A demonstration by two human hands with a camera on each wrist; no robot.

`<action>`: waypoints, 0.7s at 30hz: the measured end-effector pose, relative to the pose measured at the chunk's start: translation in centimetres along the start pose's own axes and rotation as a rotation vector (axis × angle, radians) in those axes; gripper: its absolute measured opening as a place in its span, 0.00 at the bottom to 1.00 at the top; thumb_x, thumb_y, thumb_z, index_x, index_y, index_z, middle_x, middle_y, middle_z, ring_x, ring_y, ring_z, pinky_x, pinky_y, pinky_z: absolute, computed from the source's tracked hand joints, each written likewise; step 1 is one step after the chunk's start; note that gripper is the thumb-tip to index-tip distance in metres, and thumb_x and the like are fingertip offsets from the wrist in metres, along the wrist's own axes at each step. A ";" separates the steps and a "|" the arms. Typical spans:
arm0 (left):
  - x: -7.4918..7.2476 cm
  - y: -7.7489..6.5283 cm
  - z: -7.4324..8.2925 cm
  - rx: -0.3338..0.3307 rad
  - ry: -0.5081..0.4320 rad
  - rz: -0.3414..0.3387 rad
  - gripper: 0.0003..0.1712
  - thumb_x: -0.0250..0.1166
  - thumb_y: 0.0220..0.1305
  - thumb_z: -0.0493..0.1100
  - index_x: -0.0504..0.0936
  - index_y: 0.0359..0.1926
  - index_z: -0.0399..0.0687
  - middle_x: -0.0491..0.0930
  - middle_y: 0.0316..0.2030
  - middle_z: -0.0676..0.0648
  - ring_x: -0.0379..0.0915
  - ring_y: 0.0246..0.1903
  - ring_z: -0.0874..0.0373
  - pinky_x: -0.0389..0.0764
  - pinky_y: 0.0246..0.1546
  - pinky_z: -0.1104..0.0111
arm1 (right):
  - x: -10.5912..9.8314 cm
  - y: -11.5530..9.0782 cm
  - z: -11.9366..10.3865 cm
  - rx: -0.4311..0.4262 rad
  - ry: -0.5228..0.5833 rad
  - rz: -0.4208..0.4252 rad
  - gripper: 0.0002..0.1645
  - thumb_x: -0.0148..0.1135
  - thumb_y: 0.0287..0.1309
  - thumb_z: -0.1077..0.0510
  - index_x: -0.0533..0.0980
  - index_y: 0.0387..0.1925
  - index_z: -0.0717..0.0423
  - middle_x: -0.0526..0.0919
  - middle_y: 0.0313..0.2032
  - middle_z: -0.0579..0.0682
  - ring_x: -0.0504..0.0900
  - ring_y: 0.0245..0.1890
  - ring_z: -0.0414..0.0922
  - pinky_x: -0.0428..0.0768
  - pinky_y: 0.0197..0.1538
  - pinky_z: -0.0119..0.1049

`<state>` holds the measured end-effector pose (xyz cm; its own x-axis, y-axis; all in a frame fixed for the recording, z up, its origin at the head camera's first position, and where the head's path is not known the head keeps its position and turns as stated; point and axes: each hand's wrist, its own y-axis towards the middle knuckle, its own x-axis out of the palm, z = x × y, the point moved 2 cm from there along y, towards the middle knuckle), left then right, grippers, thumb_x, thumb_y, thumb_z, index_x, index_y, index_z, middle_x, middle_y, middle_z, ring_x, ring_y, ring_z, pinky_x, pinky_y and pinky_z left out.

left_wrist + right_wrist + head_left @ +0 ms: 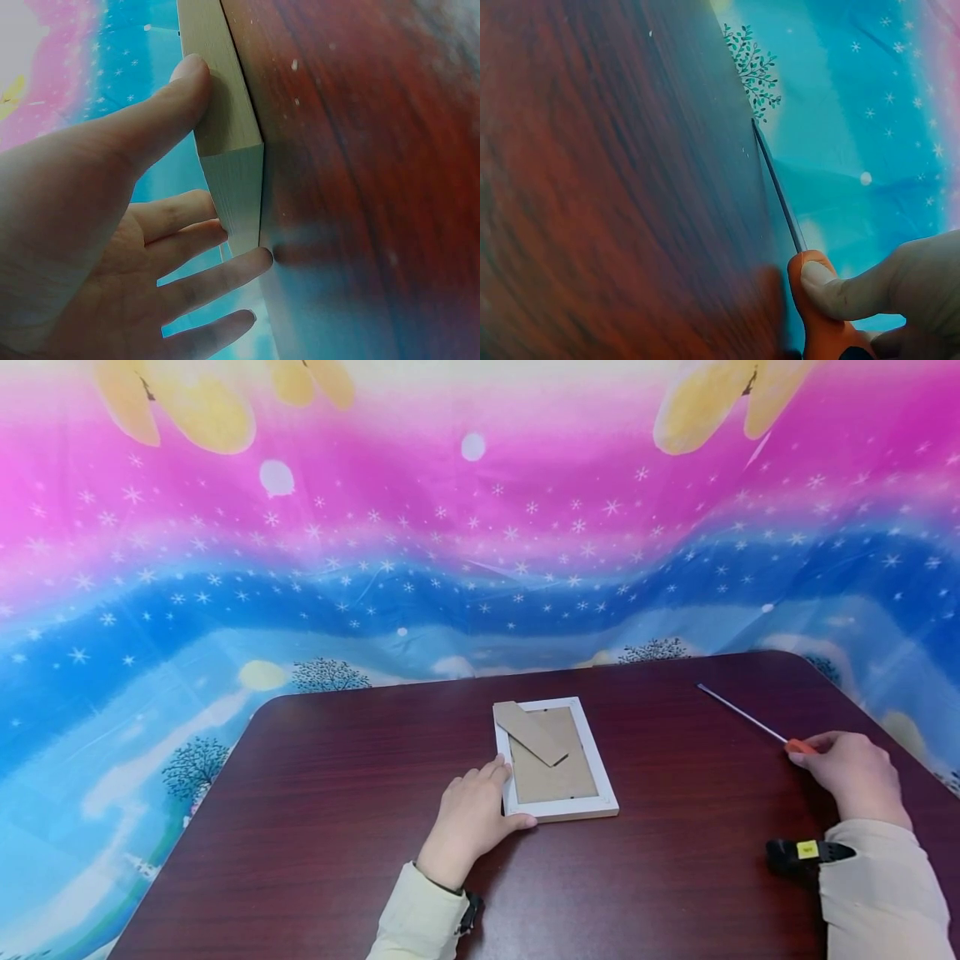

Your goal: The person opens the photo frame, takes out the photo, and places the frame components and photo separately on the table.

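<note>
A white picture frame [607, 793] lies on the table with its brown backing board up. Slanting across its back is a cardboard easel leg [534, 735]. My left hand [468, 814] is at the frame's near left corner. Its thumb [187, 86] touches one edge, and its fairly straight fingers [217, 276] spread along the adjoining side. Over at the right, my right hand [855, 772] grips the orange handle [817, 315] of a screwdriver, thumb on top. The screwdriver's metal shaft [742, 710] points away toward the back, its tip near the tabletop.
The dark red-brown wooden table [337, 810] has rounded far corners. Behind it hangs a pink and blue cloth [420, 552] with snowflakes and trees. A black strap with a yellow label [806, 850] sits at my right wrist.
</note>
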<state>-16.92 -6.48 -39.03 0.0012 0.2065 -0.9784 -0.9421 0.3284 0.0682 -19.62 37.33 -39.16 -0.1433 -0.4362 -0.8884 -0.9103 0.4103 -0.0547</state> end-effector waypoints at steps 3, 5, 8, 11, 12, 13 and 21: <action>0.0 0.0 0.0 0.002 -0.001 0.003 0.47 0.64 0.47 0.68 0.71 0.63 0.45 0.69 0.66 0.45 0.72 0.55 0.48 0.77 0.53 0.52 | 0.0 0.0 0.0 0.001 -0.006 -0.003 0.29 0.60 0.57 0.55 0.70 0.48 0.80 0.72 0.44 0.80 0.69 0.35 0.65 0.71 0.38 0.61; 0.0 0.0 0.0 0.004 0.000 0.005 0.47 0.64 0.47 0.68 0.71 0.63 0.45 0.70 0.66 0.44 0.72 0.55 0.48 0.77 0.53 0.52 | 0.1 0.0 -0.1 0.004 -0.009 -0.006 0.29 0.60 0.57 0.55 0.70 0.48 0.80 0.73 0.44 0.80 0.70 0.34 0.65 0.71 0.38 0.60; 0.0 0.0 0.0 0.005 0.001 0.009 0.47 0.64 0.47 0.68 0.71 0.63 0.45 0.70 0.66 0.44 0.72 0.55 0.48 0.77 0.53 0.52 | 0.1 0.0 -0.1 -0.003 -0.010 -0.010 0.30 0.60 0.57 0.54 0.70 0.48 0.80 0.73 0.44 0.80 0.70 0.34 0.64 0.72 0.37 0.59; 0.1 0.0 0.0 0.006 0.003 0.009 0.47 0.63 0.47 0.68 0.71 0.63 0.45 0.70 0.66 0.44 0.72 0.56 0.48 0.77 0.53 0.52 | -0.2 -0.1 0.2 -0.050 -0.004 -0.025 0.32 0.59 0.57 0.52 0.70 0.49 0.79 0.72 0.45 0.80 0.70 0.34 0.65 0.71 0.36 0.60; 0.0 0.0 0.0 0.006 0.002 0.010 0.47 0.63 0.47 0.68 0.71 0.63 0.46 0.70 0.66 0.44 0.71 0.56 0.48 0.77 0.53 0.52 | -0.2 -0.1 0.2 -0.069 -0.002 -0.029 0.32 0.59 0.57 0.51 0.70 0.50 0.79 0.72 0.45 0.81 0.70 0.34 0.65 0.71 0.36 0.60; 0.1 0.0 0.0 0.005 0.002 0.009 0.47 0.63 0.47 0.68 0.71 0.63 0.46 0.70 0.66 0.45 0.71 0.56 0.48 0.77 0.53 0.51 | -0.3 -0.2 0.2 -0.085 0.000 -0.031 0.33 0.59 0.58 0.50 0.69 0.50 0.79 0.72 0.45 0.81 0.70 0.34 0.65 0.71 0.36 0.60; 0.1 0.0 0.0 0.004 0.004 0.006 0.47 0.63 0.47 0.69 0.71 0.63 0.46 0.69 0.67 0.44 0.71 0.57 0.48 0.76 0.54 0.51 | -0.6 -0.2 -0.1 -0.136 -0.006 -0.037 0.35 0.56 0.60 0.46 0.70 0.50 0.78 0.72 0.47 0.81 0.70 0.37 0.68 0.71 0.37 0.62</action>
<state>-16.93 -6.45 -39.10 -0.0064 0.2046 -0.9788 -0.9408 0.3304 0.0752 -19.36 37.46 -38.57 -0.1064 -0.4445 -0.8894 -0.9592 0.2814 -0.0259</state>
